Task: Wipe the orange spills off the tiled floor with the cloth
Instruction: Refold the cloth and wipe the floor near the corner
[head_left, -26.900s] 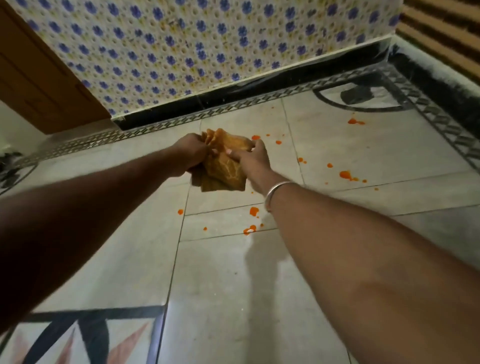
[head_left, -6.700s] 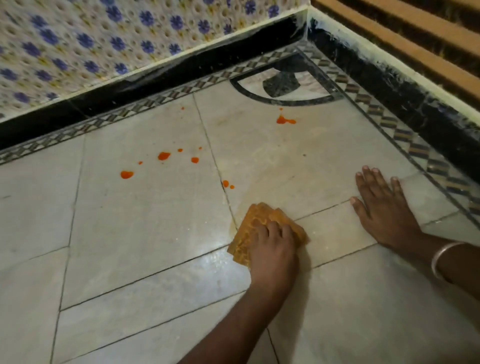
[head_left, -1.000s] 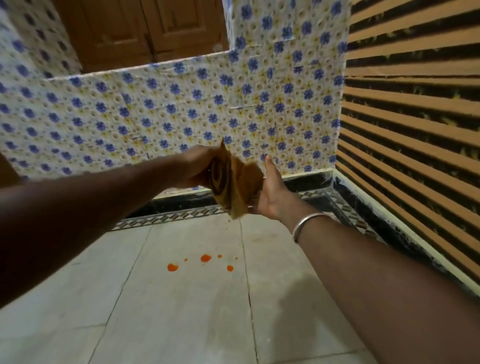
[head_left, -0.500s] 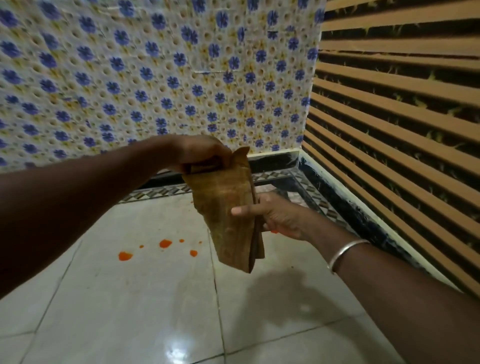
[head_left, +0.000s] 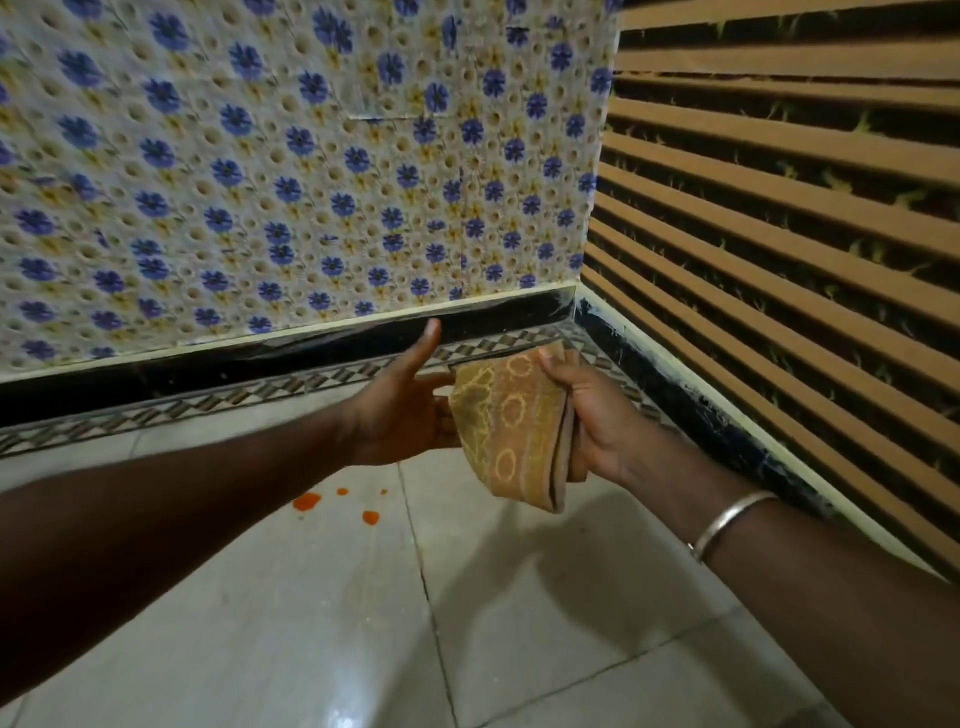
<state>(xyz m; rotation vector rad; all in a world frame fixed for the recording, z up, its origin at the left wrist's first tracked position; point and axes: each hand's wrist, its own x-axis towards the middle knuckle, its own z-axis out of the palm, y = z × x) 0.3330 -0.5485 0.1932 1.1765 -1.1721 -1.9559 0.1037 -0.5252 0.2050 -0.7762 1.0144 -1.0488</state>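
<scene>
Above the pale tiled floor (head_left: 311, 623), right hand (head_left: 602, 421) has its fingers gripping the folded orange-brown patterned cloth (head_left: 511, 426), left hand (head_left: 397, 415) open; a few orange spills (head_left: 306, 502) not wiped yet.

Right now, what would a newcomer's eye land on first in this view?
First, the folded orange-brown patterned cloth, held up mid-frame above the floor by the right hand, with the left hand open at its left edge. Next, the bright orange spills on the pale tiled floor, below the left hand and not yet wiped. Behind, a blue-flowered wall meets a brown slatted wall at the corner.
</scene>
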